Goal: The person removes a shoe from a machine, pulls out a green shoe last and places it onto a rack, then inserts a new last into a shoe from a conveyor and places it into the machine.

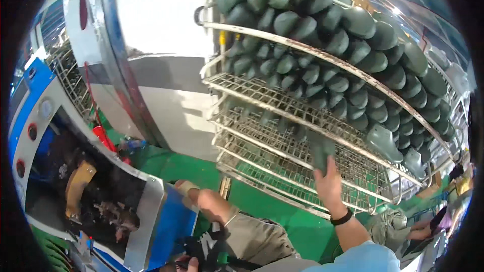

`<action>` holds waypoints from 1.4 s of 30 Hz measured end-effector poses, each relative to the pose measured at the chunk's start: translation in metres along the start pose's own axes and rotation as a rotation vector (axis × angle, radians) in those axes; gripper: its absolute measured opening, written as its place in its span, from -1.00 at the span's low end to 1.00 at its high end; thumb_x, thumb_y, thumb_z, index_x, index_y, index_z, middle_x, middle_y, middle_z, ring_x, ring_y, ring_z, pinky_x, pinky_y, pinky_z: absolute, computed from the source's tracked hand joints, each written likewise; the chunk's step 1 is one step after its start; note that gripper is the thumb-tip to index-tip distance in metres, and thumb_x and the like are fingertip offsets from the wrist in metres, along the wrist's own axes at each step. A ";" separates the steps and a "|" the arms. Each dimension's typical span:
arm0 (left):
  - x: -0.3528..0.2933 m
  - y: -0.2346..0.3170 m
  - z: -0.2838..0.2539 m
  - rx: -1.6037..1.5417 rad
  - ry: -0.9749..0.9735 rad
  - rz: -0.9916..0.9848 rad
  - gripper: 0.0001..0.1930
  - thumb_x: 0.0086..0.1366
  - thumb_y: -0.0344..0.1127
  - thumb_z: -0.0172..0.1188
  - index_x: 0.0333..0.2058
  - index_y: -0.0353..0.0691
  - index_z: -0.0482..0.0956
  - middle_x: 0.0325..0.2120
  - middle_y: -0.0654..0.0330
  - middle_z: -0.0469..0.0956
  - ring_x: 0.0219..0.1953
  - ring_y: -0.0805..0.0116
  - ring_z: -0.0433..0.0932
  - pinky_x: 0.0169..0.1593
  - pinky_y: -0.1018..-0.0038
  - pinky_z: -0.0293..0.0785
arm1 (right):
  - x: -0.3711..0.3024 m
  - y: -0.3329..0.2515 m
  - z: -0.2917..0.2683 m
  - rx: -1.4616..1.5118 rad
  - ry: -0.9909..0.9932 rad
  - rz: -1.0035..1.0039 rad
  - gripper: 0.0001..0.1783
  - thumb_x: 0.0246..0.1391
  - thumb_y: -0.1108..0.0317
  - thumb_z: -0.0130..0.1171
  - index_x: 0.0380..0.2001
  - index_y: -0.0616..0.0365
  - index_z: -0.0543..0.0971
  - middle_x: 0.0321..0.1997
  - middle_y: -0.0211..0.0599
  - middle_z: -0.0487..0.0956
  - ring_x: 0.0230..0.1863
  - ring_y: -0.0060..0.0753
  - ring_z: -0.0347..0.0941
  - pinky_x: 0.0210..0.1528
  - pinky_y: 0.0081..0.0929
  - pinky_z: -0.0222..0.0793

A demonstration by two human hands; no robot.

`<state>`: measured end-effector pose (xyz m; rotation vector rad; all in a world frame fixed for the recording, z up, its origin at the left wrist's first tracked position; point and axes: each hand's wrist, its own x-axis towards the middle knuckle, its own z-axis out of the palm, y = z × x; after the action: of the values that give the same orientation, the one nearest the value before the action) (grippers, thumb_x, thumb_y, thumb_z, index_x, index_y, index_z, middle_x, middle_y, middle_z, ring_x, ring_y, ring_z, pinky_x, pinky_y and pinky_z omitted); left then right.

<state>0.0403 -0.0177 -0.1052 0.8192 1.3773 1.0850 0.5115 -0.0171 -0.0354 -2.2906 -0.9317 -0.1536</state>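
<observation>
My right hand, with a black band at the wrist, reaches up to the wire rack. Its fingers are closed on the lower end of a dark green shoe last, which stands upright against the rack's middle shelves and is slightly blurred. Above it, many dark green shoe lasts lie packed on the upper shelves, their rounded ends facing me. At the bottom edge, only a small part of my left hand shows, beside dark straps; its grip is hidden.
On the left stands a blue and white machine with a dark recess holding a tan curved part. A white panel rises behind it. Green floor lies below the rack. Another person is at the right edge.
</observation>
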 end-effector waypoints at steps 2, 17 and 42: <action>-0.007 0.027 0.009 0.026 0.018 0.051 -0.75 0.29 -0.35 0.30 -0.13 -0.36 0.57 -0.23 0.25 0.53 -0.17 0.38 0.44 0.01 0.43 0.37 | 0.048 0.036 -0.014 -0.046 -0.053 0.309 -0.22 0.06 0.27 0.34 0.27 0.43 0.31 0.08 0.31 0.53 0.06 0.15 0.55 -0.03 -0.03 0.52; -0.172 0.090 -0.226 0.225 0.907 0.264 -0.64 0.40 -0.34 0.12 0.10 -0.38 0.48 -0.03 0.10 0.57 0.01 0.26 0.54 0.13 0.34 0.45 | 0.181 0.133 0.071 -0.485 -0.595 -0.192 -0.47 0.42 0.16 -0.13 0.36 0.11 0.33 0.44 0.04 0.27 0.40 -0.11 0.25 0.42 -0.36 0.18; 0.058 0.028 -0.582 0.567 1.584 -0.020 -0.40 0.00 -0.16 0.49 -0.08 -0.48 0.52 -0.16 -0.14 0.57 -0.29 0.11 0.66 -0.29 0.24 0.62 | -0.124 -0.235 0.206 0.576 -1.010 -1.526 -0.82 0.26 0.35 0.21 -0.16 0.22 0.65 -0.24 -0.09 0.62 -0.26 -0.05 0.54 -0.10 -0.16 0.49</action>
<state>-0.5437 -0.0388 -0.1398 0.1563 3.0855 1.3599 0.2385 0.1621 -0.1136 -0.5993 -2.5799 0.6061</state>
